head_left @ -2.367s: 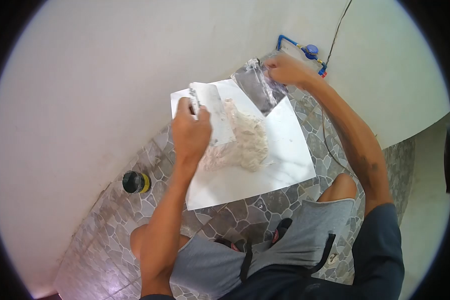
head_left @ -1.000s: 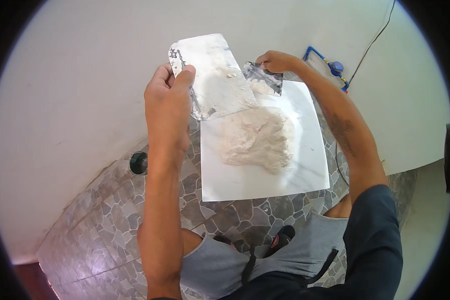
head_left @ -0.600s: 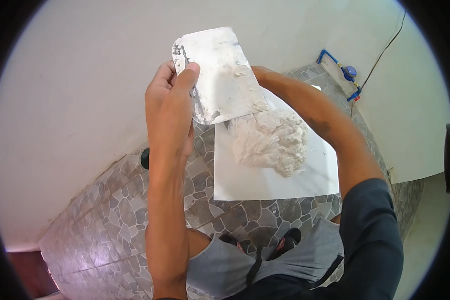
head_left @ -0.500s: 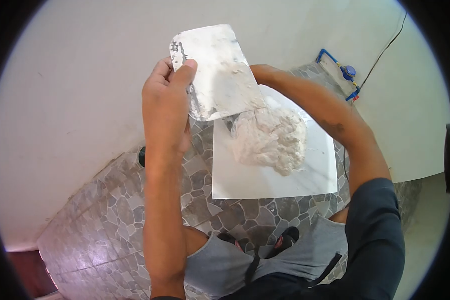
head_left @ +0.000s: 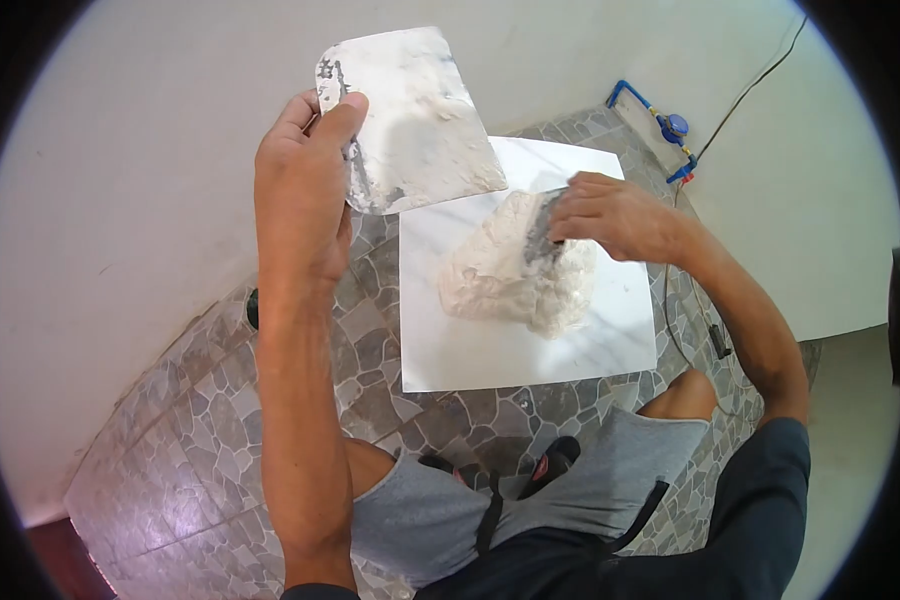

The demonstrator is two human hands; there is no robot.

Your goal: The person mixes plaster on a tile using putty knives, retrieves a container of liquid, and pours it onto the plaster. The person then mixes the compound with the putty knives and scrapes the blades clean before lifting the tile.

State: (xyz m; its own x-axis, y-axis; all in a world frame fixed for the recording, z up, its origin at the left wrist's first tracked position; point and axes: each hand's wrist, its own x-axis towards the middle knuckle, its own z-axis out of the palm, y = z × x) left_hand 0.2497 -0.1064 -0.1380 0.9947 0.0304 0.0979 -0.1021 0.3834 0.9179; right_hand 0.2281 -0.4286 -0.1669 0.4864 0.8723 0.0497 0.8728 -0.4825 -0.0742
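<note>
My left hand [head_left: 305,170] grips a flat, white-smeared plate [head_left: 410,120] by its left edge, thumb on top, raised above the upper left of a white board [head_left: 440,365]. A heap of pale, wet paste [head_left: 500,275] lies on the board. My right hand [head_left: 615,217] is closed on a dark grey scraper [head_left: 545,225], whose blade touches the upper right part of the heap. The scraper's grip is mostly hidden by my fingers.
A dark green container [head_left: 253,308] stands by the wall, partly behind my left forearm. A blue pipe with a meter [head_left: 674,127] is at the upper right. A cable [head_left: 668,300] and a small dark object [head_left: 720,341] lie on the stone-patterned floor [head_left: 200,440].
My right hand came out from behind the plate and moved down and right with the scraper onto the paste. My left hand and the plate shifted slightly up and left.
</note>
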